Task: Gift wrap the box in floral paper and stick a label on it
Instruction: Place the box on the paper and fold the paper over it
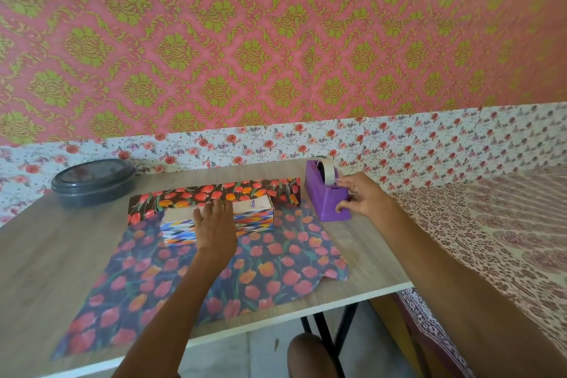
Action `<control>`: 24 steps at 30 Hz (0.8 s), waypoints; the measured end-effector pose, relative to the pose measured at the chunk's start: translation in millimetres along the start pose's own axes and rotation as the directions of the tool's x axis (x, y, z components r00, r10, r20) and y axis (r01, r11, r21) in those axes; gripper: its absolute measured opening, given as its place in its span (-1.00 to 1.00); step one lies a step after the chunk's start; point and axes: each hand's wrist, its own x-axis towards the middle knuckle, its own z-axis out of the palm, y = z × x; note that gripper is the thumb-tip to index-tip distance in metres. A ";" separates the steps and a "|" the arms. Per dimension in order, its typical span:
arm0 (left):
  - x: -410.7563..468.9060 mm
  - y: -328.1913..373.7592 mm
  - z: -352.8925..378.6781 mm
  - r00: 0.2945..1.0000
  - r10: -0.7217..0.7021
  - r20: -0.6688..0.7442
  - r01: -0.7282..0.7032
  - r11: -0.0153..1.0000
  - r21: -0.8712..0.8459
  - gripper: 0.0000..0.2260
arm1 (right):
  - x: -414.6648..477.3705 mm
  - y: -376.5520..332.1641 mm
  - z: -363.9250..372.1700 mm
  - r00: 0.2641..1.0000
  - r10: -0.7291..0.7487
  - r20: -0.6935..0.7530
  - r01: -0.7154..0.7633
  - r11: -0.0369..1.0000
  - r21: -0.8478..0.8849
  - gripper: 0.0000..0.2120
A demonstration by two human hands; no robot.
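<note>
- Currently the left hand (214, 225) lies on the box (257, 213), fingers straight and slightly spread.
- Under those fingers, the box sits on the floral paper (276, 264), whose far edge stands up just beyond the fingertips.
- The right hand (362, 196) touches the purple tape dispenser (325, 199), thumb against its side; whether the fingertips pinch the tape is unclear.
</note>
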 end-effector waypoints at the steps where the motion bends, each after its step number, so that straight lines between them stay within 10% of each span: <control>1: 0.1 0.0 0.3 1.000 0.001 -0.003 -0.001 1.000 0.000 -0.44 | -0.6 2.1 -0.2 1.000 0.001 -0.003 -0.001 1.000 0.010 -0.67; 15: 1.1 -6.8 1.5 0.999 0.030 -0.042 -0.030 1.000 0.009 -0.43 | 1.6 24.5 -14.1 0.998 -0.047 0.037 0.043 0.996 0.080 -0.76; 24: 8.4 -17.1 5.2 0.996 0.076 -0.035 -0.079 0.993 -0.086 -0.43 | 21.1 29.8 -9.9 0.965 -0.228 -0.133 0.174 0.928 -0.331 -0.69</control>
